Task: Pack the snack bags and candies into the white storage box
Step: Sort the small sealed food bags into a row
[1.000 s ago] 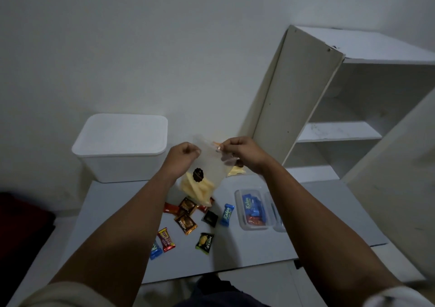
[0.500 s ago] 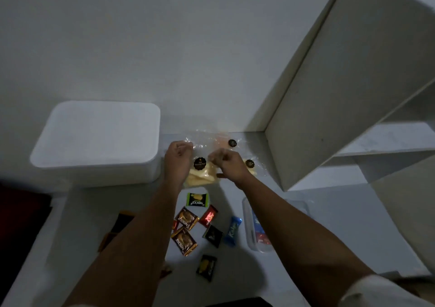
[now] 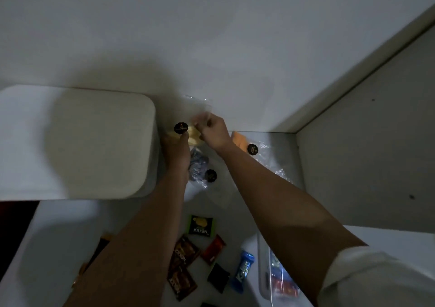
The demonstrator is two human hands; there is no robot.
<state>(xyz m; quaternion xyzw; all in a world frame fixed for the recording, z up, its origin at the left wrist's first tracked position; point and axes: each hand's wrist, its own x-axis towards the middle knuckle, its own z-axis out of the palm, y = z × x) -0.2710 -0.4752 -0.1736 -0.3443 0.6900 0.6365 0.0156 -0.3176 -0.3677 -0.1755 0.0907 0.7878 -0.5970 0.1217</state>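
Both hands hold a clear snack bag of yellow chips (image 3: 191, 134) with a black round sticker, near the wall beside the white storage box (image 3: 77, 141), whose lid is on. My left hand (image 3: 177, 149) grips the bag's lower part from below. My right hand (image 3: 213, 131) pinches its clear top. On the table under my arms lie a bag with dark purple contents (image 3: 200, 169) and an orange snack bag (image 3: 244, 143). Several wrapped candies (image 3: 201, 227) lie scattered nearer to me.
A clear plastic tray (image 3: 275, 276) with blue and red packets sits at the lower right. A white shelf unit's side panel (image 3: 364, 141) stands right of the table. The white wall is directly behind the bags.
The camera has tilted down and moved closer. Both hands carried the yellow chip bag farther away, from above the candies to the table's back next to the box.
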